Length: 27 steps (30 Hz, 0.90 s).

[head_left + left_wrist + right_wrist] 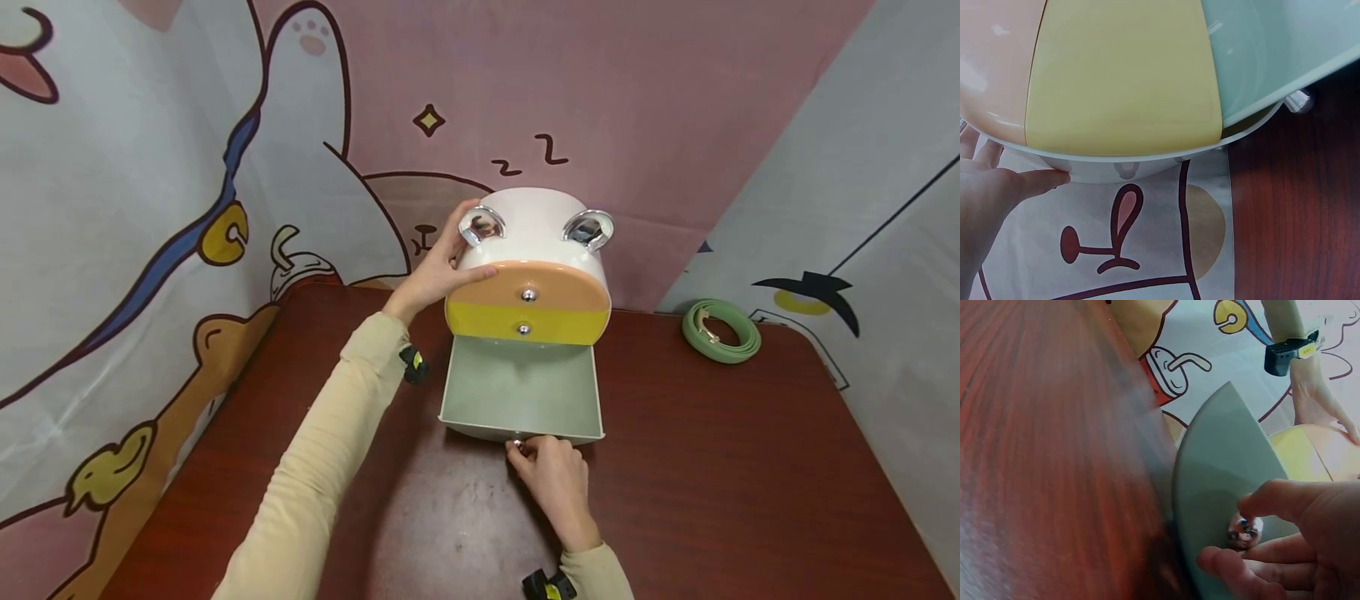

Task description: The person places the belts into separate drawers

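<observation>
A small round drawer cabinet with a white shell and two chrome ear-shaped legs or handles stands at the table's back. Its orange drawer and yellow drawer are closed, while the green bottom drawer is pulled far out and shows nothing inside. My left hand rests against the cabinet's upper left side, its thumb lying by the orange front. At the green drawer's front, my right hand pinches the round chrome knob between thumb and fingers.
A coiled green belt with a gold-coloured buckle lies at the back right of the dark red wooden table. Behind the table hangs a cartoon-printed cloth, close to the cabinet's back.
</observation>
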Available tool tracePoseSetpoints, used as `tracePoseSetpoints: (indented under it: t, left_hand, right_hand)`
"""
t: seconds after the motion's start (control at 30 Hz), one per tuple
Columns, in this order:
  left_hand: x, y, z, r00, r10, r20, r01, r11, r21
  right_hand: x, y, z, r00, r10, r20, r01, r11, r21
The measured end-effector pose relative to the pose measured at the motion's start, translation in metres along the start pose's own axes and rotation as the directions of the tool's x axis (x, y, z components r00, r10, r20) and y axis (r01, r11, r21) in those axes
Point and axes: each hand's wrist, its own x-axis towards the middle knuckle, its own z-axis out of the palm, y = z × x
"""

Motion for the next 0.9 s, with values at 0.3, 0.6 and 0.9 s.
tracePoseSetpoints:
  t: [0.3, 0.6, 0.9]
  left_hand:
    - [-0.001, 0.004, 0.0, 1.0, -0.006, -0.008, 0.006, 1.0, -0.011]
    - [0.0, 0.002, 0.001, 1.0, -0.006, -0.004, 0.006, 1.0, -0.018]
    - [0.0, -0.001, 0.001, 1.0, -0.013, -0.009, 0.013, 0.999, -0.038]
  right_hand:
    - [0.007, 0.0, -0.031, 0.998, -0.063, 0.023, 0.062, 0.996, 0.071]
    - [0.022, 0.002, -0.052, 0.984, -0.176, 0.013, 0.171, 0.97, 0.17]
    - [0.043, 0.019, -0.072, 0.978, -0.21, 0.0, 0.206, 0.96, 0.191]
